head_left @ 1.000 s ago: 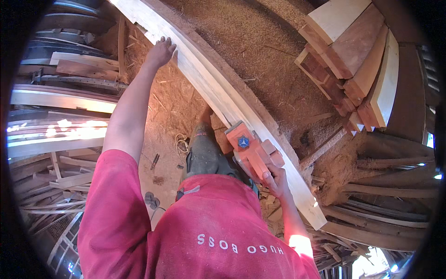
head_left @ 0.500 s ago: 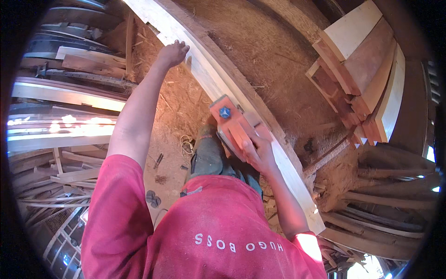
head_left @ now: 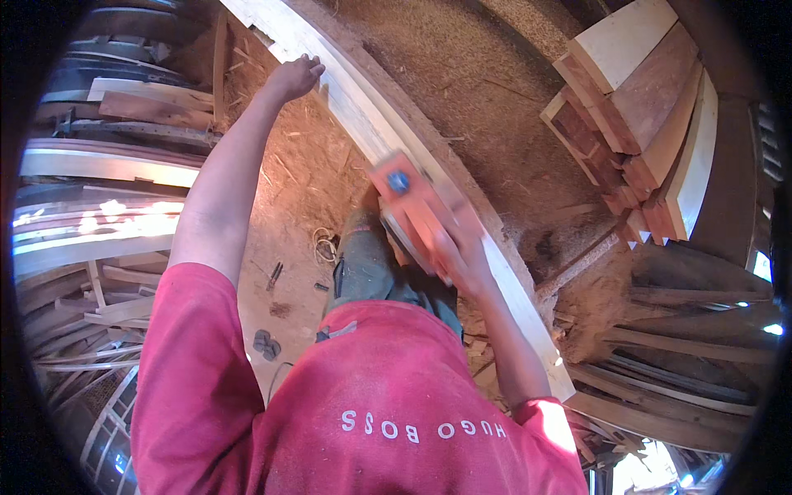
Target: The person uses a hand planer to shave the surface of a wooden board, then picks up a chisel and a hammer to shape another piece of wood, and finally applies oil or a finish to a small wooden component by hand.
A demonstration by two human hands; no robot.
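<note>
Pale timber plank (head_left: 353, 109) slants far left to near right. Orange power planer (head_left: 419, 208) sits midway along it, right hand (head_left: 467, 262) wrapped round its rear, likely for control. Left hand (head_left: 294, 78) at plank's left edge, presumably steadying; grip unclear.

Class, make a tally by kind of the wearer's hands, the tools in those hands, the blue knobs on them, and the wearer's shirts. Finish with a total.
Hands: 2 (left hand, right hand)
Tools: 1 (orange handheld tool)
Knobs: 1 (blue knob)
Shirts: 1 (red shirt)
Total: 5
</note>
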